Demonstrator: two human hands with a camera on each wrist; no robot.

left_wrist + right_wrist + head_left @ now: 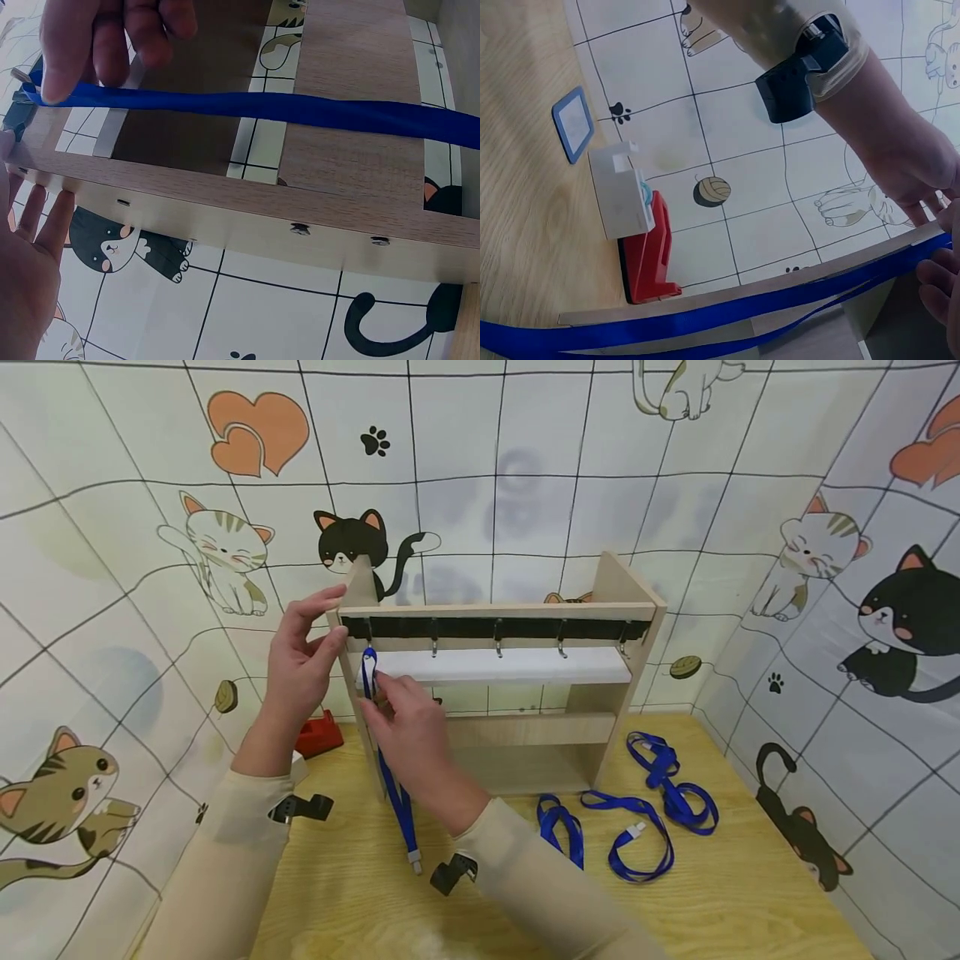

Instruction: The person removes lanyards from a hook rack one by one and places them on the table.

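A blue lanyard point(400, 810) hangs at the leftmost hook point(367, 628) of a wooden shelf point(648, 647). My right hand point(411, 727) pinches its strap just below the hook. In the left wrist view the strap point(262, 106) stretches away from the right fingers point(64, 52). With my left hand point(296, 672) I hold the shelf's upper left corner, thumb at the front and fingers along the outer side panel point(247, 232). Whether the loop fully sits over the hook is too small to tell.
Several more hooks point(498, 639) line the black strip. Other blue lanyards point(663, 768) lie coiled on the wooden table point(337, 910), right of and before the shelf. A red tape dispenser point(649, 255), a white object point(619, 191) and a blue-framed card point(574, 124) stand at left.
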